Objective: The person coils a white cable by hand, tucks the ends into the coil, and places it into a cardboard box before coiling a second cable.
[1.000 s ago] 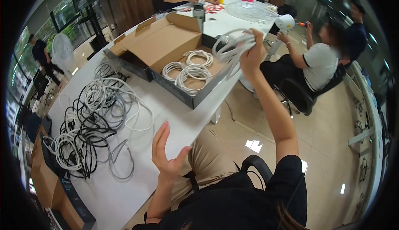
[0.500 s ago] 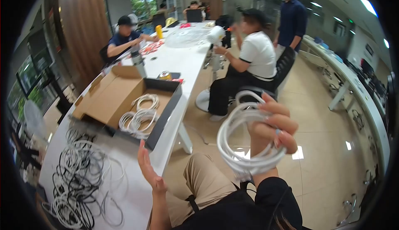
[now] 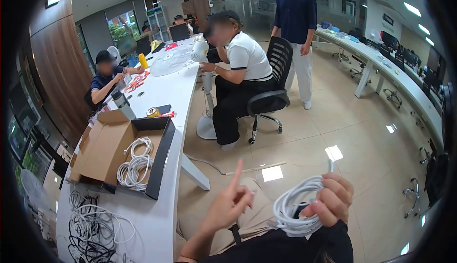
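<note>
A coiled white cable (image 3: 296,210) is gripped in my right hand (image 3: 332,199), with one end sticking up above the fingers. My left hand (image 3: 229,206) is raised over my lap, index finger pointing up, the other fingers loosely bent, holding nothing. To the left on the white table, an open cardboard box (image 3: 159,153) with dark sides holds coiled white cables (image 3: 136,168). Nearer to me on the table lies a tangle of black and white cables (image 3: 93,225).
A bottle (image 3: 123,105) and a yellow can (image 3: 153,112) stand beyond the box. One person (image 3: 107,80) sits at the table's left side; another (image 3: 250,58) sits by a white fan (image 3: 200,51). A third person (image 3: 296,20) stands behind an office chair (image 3: 278,73).
The view has swung right. My left hand has moved away from the box toward my right hand, its index finger now pointing up. The coil in my right hand is lower and more bunched.
</note>
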A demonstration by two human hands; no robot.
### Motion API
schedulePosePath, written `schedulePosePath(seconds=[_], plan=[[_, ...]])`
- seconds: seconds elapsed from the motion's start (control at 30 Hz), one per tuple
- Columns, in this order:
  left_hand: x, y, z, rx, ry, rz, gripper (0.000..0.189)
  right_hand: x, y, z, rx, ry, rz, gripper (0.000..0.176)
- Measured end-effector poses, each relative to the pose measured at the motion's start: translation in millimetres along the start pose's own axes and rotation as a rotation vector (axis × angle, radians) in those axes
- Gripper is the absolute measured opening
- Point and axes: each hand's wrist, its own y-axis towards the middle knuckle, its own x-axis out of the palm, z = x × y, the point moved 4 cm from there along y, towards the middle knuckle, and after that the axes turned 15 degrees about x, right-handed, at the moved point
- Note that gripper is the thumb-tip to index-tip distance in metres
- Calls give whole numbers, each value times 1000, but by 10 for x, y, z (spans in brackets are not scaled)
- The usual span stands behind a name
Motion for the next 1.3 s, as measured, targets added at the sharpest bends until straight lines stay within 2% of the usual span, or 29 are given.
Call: schedulePosePath(seconds=[0.03, 0.07, 0.13, 0.2, 0.27, 0.3, 0.4, 0.43, 0.57, 0.67, 0.7, 0.77, 0.8, 0.83, 0.93, 1.03, 1.1, 1.23, 1.3], plan=[[120, 42, 8, 43, -37, -45, 61, -19, -38, 59, -10, -14, 70, 20], [233, 78, 21, 84, -76, -90, 62, -25, -62, 93, 14, -76, -56, 21], [389, 253, 230, 516, 157, -180, 61, -40, -127, 156, 65, -193, -308, 21], [560, 317, 307, 624, 266, -213, 59, 85, -202, 230, 60, -297, -479, 17], [711, 318, 255, 408, 256, -203, 56, 132, -286, 278, 44, -385, -596, 14], [777, 375, 111, 397, 216, -219, 48, 117, -298, 291, 82, -391, -638, 12], [932, 479, -182, 158, -212, -361, 41, 54, -379, 438, 281, -352, -699, 13], [994, 529, -170, 182, -321, -310, 25, -2, -417, 500, 430, -282, -781, 20], [1121, 633, -537, 107, -553, -78, 17, -135, -359, 653, 981, -16, -854, 36], [1012, 826, -665, 106, -785, 9, 17, -241, -703, 927, 1376, 388, -762, 35], [993, 866, -665, 94, -829, -7, 16, -230, -735, 961, 1424, 439, -672, 23], [939, 917, -656, 68, -908, -33, 14, -253, -713, 1058, 1396, 337, -721, 14], [904, 923, -638, 71, -831, -52, 14, -232, -681, 1122, 1377, 290, -743, 13], [870, 924, -599, 76, -754, -73, 14, -200, -579, 1169, 1331, 238, -668, 13], [786, 863, -524, 98, -536, -98, 16, -140, -248, 1220, 1114, 40, -616, 9], [708, 791, -454, 130, -398, -91, 15, -32, -58, 1247, 935, 40, -453, 8], [615, 751, -432, 172, -297, -89, 15, 3, 13, 1177, 904, 16, -470, 8], [419, 730, -409, 359, -101, 112, 12, -4, 28, 940, 972, -29, -578, 6], [321, 703, -318, 442, -79, 272, 10, 76, -71, 838, 955, -19, -536, 5]])
